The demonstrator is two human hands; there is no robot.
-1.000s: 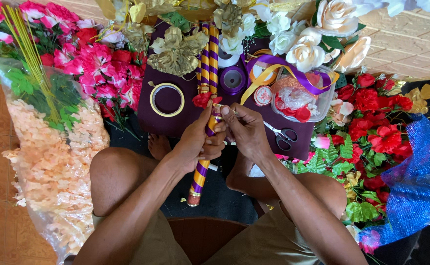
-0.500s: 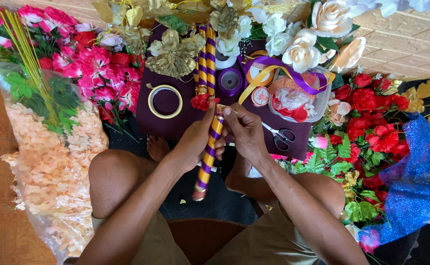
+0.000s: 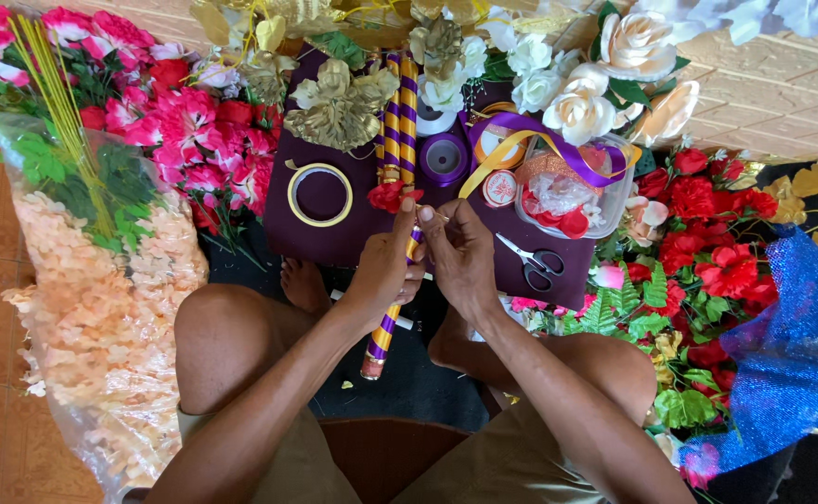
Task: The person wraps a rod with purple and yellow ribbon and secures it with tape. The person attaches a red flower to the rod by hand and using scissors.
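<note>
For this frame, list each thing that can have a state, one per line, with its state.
left hand: closed around the striped stick
right hand: fingertips pinched at the stick's top
striped stick: held tilted, a red flower at its top end
scissors: lying on the purple cloth, untouched
clear tub: open, no lid
yellow tape roll: lying flat

Clear plastic bag (image 3: pixel 101 308) at left, long, lying on the floor, full of peach petals plus green stems. Clear plastic tub (image 3: pixel 572 187) upper right of centre, rounded, red bits inside. No labels, signs, screens.
</note>
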